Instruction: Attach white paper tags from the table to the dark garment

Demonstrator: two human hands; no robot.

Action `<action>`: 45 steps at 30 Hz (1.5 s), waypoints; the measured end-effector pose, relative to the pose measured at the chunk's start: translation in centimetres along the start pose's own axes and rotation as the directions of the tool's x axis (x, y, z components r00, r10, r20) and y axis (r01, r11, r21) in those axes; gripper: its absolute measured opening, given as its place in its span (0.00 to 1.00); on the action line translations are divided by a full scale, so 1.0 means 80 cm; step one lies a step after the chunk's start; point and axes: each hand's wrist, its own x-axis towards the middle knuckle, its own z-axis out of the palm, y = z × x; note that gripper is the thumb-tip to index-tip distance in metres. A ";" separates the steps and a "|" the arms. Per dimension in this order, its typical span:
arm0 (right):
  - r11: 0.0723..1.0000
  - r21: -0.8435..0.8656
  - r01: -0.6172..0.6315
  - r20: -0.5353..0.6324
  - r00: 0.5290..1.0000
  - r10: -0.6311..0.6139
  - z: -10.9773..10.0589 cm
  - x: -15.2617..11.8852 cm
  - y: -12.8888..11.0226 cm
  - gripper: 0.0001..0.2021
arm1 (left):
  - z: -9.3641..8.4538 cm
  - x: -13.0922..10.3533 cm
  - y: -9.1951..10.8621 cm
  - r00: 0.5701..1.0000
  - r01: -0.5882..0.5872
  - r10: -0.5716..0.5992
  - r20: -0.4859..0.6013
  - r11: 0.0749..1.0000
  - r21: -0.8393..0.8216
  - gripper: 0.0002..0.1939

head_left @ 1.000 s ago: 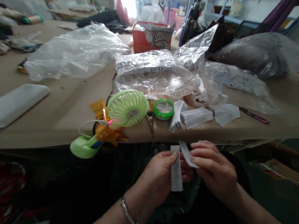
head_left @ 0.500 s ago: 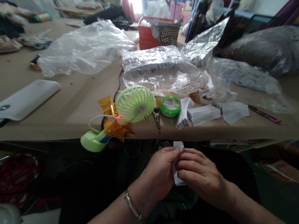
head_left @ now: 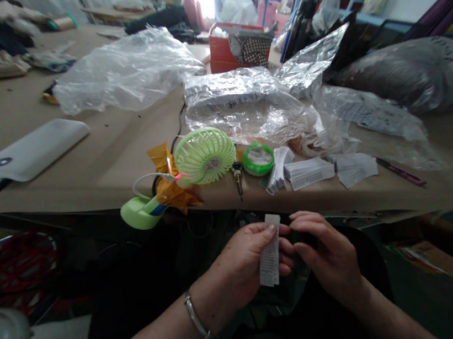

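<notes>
Below the table's front edge, my left hand (head_left: 249, 258) grips a few narrow white printed labels (head_left: 270, 258) between thumb and fingers. Just right of them is my right hand (head_left: 324, 251), its fingers curved and parted from the thumb, with nothing visible between them. Its fingertips are close to the left fingers. On the table edge above lie fanned label stacks: one upright (head_left: 280, 169), one in the middle (head_left: 309, 172) and one at the right (head_left: 355, 168). A green round container (head_left: 257, 160) with whitish contents stands beside them.
A green fan (head_left: 205, 156) with orange tape, a screwdriver-like tool (head_left: 238, 180) and purple tweezers (head_left: 402, 171) lie along the table edge (head_left: 100, 194). Behind are clear plastic bags (head_left: 126, 74), a red box (head_left: 222, 53) and, leftward, a white power bank (head_left: 36, 150).
My right hand has come off the labels and moved right, its fingers opening. The labels now show more of their printed face in my left hand.
</notes>
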 end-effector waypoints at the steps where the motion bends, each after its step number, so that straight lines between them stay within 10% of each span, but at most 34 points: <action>1: 0.987 0.094 -0.131 0.005 0.991 0.131 -0.003 0.002 0.004 0.14 | 0.001 -0.002 0.001 1.000 0.022 -0.023 0.019 0.999 0.033 0.10; 4: 0.771 0.420 -0.478 0.309 0.874 0.374 -0.007 0.014 0.017 0.21 | 0.002 -0.010 -0.001 0.993 0.039 -0.050 0.104 0.993 0.110 0.10; 7: 0.503 0.564 -0.654 0.580 0.748 0.323 -0.005 0.026 0.024 0.27 | 0.002 -0.014 -0.004 0.982 0.037 -0.071 0.174 0.981 0.190 0.13; 13: 0.354 0.640 -0.681 0.644 0.728 0.236 0.008 0.031 0.029 0.15 | -0.002 -0.014 -0.008 0.982 0.065 -0.110 0.151 0.959 0.277 0.16; 18: 0.404 0.609 -0.683 0.618 0.727 0.298 0.011 0.026 0.024 0.16 | -0.005 -0.012 -0.012 0.990 0.050 -0.077 0.115 0.973 0.224 0.14; 22: 0.726 0.451 -0.519 0.370 0.849 0.377 0.004 0.022 0.009 0.18 | -0.010 -0.013 -0.011 0.995 0.000 -0.016 0.094 0.985 0.170 0.11; 27: 0.992 -0.051 -0.112 0.217 0.969 0.121 0.001 0.022 -0.009 0.17 | -0.013 -0.015 -0.010 0.997 -0.016 0.002 0.078 0.984 0.178 0.13; 31: 0.989 -0.149 -0.019 0.241 0.969 0.055 0.009 0.022 -0.014 0.16 | -0.009 -0.015 -0.009 1.000 -0.003 -0.001 0.023 0.981 0.192 0.10; 35: 0.982 -0.018 -0.188 0.157 0.969 0.188 0.017 0.022 -0.013 0.17 | -0.008 -0.017 -0.006 1.000 -0.019 0.017 0.013 0.985 0.170 0.11; 39: 0.773 0.347 -0.531 0.241 0.847 0.473 0.025 0.027 -0.008 0.09 | -0.009 -0.021 -0.003 0.998 -0.058 0.059 0.000 0.984 0.169 0.11; 45: 0.569 0.514 -0.642 0.356 0.763 0.539 0.040 0.037 -0.001 0.09 | -0.013 -0.024 -0.001 0.993 -0.113 0.120 -0.020 0.967 0.226 0.12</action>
